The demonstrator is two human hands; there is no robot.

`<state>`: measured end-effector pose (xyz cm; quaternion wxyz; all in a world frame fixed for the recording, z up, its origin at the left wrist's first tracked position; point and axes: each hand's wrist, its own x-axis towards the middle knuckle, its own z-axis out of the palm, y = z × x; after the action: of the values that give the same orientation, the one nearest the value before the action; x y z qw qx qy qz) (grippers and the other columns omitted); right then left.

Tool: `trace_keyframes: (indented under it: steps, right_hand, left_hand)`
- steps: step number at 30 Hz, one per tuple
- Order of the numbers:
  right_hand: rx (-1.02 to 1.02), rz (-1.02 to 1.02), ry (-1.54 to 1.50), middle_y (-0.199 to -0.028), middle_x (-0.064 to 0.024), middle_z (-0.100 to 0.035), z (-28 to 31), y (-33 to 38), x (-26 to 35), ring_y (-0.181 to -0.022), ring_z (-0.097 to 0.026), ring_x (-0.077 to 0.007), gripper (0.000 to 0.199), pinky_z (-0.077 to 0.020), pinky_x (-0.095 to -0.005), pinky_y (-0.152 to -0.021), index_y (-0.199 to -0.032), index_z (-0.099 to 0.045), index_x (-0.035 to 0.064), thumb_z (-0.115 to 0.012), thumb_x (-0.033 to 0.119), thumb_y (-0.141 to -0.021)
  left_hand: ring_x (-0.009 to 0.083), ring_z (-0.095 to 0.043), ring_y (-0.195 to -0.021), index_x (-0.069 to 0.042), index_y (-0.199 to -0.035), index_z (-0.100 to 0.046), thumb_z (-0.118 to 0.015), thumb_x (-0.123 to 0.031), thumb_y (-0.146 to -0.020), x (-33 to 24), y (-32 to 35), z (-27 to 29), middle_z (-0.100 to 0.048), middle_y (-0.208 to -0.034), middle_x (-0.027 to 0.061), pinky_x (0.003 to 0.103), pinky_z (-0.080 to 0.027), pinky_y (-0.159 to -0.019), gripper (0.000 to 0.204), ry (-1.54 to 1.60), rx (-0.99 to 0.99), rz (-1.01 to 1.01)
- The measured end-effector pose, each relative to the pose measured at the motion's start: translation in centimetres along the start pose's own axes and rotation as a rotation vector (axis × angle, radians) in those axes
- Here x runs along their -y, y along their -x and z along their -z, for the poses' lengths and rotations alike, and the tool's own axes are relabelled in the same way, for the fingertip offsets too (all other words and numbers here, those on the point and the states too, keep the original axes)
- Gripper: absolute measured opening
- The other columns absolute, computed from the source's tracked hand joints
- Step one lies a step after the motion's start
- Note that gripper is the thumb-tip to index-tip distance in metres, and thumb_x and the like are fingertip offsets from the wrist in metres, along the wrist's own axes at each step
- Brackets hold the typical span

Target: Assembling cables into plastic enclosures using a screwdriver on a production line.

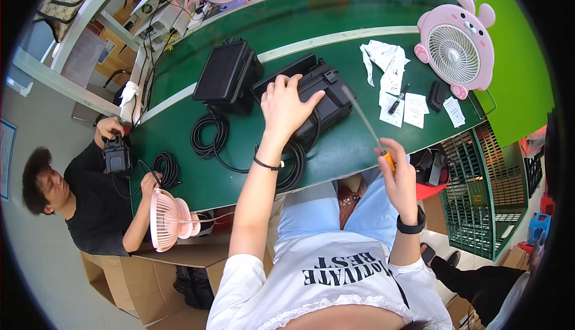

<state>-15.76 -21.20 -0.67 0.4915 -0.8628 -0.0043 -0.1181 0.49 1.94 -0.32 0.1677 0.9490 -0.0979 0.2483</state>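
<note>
My left hand (283,107) lies on top of a black plastic case (328,96), its thumb stretched to the right across the surface. Part of the case is hidden under the palm. In my right hand (399,180) is a screwdriver (366,121) with a yellow-orange handle. Its blurred shaft points up and left, with the tip close to the case's right side. Left of my left hand stands a second black case (223,73) with a dark flat panel on top. A coiled black cable (209,137) lies in front of it.
At the left, a co-worker in black holds a small black device (117,153) and a cable. A pale pink fan (168,219) is beside them. A pink animal-shaped fan (456,47), papers (414,109) and a pen (398,103) lie right. Green crates (473,192) stand beside the table.
</note>
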Motion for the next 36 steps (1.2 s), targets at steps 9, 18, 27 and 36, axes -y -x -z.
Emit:
trace_keyframes:
  steps: [9, 18, 27, 36]
  right_hand:
    - [-0.018, 0.213, 0.267, -0.104, -0.0154, -0.067, -2.4, 0.8, 0.1, -0.087, -0.064, -0.034, 0.032, -0.0519, -0.0413, -0.075, -0.118, -0.059, 0.0082, -0.063, 0.004, -0.087]
    - [-0.014, 0.224, 0.196, -0.102, -0.0157, -0.068, -3.3, 0.9, 0.2, -0.084, -0.065, -0.0342, 0.031, -0.0534, -0.041, -0.072, -0.119, -0.059, 0.0067, -0.061, 0.002, -0.088]
    - [0.19, 0.027, -0.037, -0.094, -0.0157, -0.069, -3.6, 1.3, -0.5, -0.068, -0.065, -0.0293, 0.032, -0.053, -0.0351, -0.061, -0.126, -0.056, 0.0057, -0.057, 0.007, -0.094]
    - [0.441, -0.414, -0.954, -0.098, -0.0106, -0.068, -3.0, 0.4, -1.8, -0.059, -0.05, -0.0067, 0.037, -0.0456, -0.0212, -0.055, -0.137, -0.048, 0.0025, -0.048, 0.013, -0.101]
  left_hand:
    - [0.0322, -0.062, -0.102, -0.008, -0.111, -0.069, -0.059, -0.027, -0.092, 1.3, 1.7, -0.2, -0.068, -0.108, 0.0124, 0.042, -0.05, -0.089, 0.029, 0.246, -0.064, 0.127]
    - [0.0315, -0.063, -0.099, -0.005, -0.112, -0.069, -0.061, -0.022, -0.091, 0.8, 2.1, -0.3, -0.069, -0.107, 0.0128, 0.041, -0.051, -0.086, 0.028, 0.221, -0.14, 0.053]
    - [0.0322, -0.064, -0.099, -0.005, -0.111, -0.07, -0.064, -0.02, -0.088, 1.1, 2.1, -0.4, -0.069, -0.108, 0.0136, 0.04, -0.051, -0.087, 0.028, 0.254, -0.156, 0.048]
    - [0.0316, -0.065, -0.1, -0.007, -0.111, -0.07, -0.066, -0.02, -0.086, 0.9, 2.1, -0.2, -0.069, -0.108, 0.0135, 0.04, -0.051, -0.089, 0.028, 0.266, -0.16, 0.029]
